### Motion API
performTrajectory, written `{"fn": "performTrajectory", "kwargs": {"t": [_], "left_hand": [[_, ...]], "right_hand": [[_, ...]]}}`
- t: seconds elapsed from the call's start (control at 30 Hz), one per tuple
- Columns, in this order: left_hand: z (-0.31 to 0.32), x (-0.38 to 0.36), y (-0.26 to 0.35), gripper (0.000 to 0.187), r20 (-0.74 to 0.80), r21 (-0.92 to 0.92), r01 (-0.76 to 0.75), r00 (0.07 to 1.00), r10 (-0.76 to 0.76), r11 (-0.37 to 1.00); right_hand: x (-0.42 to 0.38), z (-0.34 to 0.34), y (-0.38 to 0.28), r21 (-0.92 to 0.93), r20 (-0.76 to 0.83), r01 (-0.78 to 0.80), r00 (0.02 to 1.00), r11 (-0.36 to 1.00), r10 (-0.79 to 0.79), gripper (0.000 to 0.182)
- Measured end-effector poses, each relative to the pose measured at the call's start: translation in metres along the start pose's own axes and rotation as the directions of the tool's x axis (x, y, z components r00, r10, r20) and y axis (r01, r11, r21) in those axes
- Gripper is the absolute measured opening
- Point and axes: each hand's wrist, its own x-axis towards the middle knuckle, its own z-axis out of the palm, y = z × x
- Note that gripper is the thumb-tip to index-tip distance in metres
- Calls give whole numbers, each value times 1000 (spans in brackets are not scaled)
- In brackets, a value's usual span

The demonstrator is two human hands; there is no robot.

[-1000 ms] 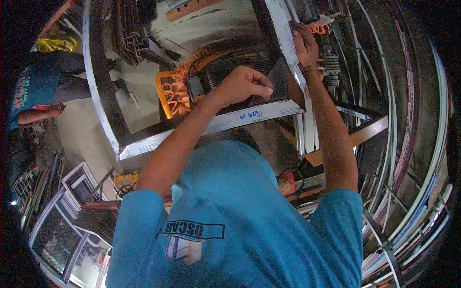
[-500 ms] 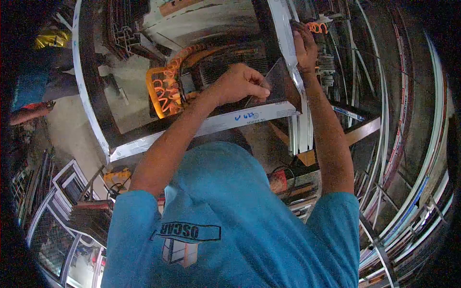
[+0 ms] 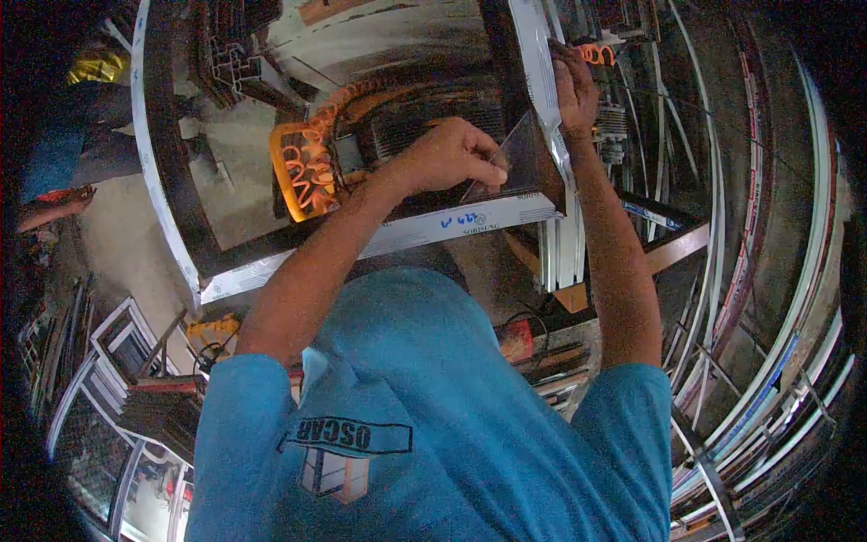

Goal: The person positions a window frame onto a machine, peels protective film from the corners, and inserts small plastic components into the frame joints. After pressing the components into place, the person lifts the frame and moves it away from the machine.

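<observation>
A large dark frame, its faces covered with white printed protective film, lies in front of me. My left hand is closed in a pinch at the frame's near right inner corner, on the edge of a clear, thin triangular plate. That plate lies in the corner, its left part hidden by my fingers. My right hand grips the right bar of the frame from its outer side, fingertips against the bar. Blue handwriting marks the film on the near bar.
An orange coiled air hose and an orange-edged object lie inside the frame's opening. Long profiles stand along the right. White window frames are at lower left. Another person's hand shows at far left.
My view has shifted slightly, moving the frame a little to the left. Both hands keep nearly the same places and grips.
</observation>
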Motion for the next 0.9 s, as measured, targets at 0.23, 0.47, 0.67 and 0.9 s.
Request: {"fn": "performTrajectory", "kwargs": {"t": [0.23,0.47,0.67,0.9], "left_hand": [[-3,1,1,20,36,-14,-6,999,7,1000],[-4,5,-2,19,80,-34,2,997,0,999],[-5,3,4,19,76,-22,38,996,-36,999],[-4,8,-4,23,21,154,-78,997,75,985]], "right_hand": [[1,-1,7,-8,15,2,1000,1000,-2,31],[0,1,13,9,5,-25,1000,1000,25,30],[1,2,5,17,-11,2,1000,1000,-2,27],[3,0,3,59,4,8,1000,998,-8,26]]}}
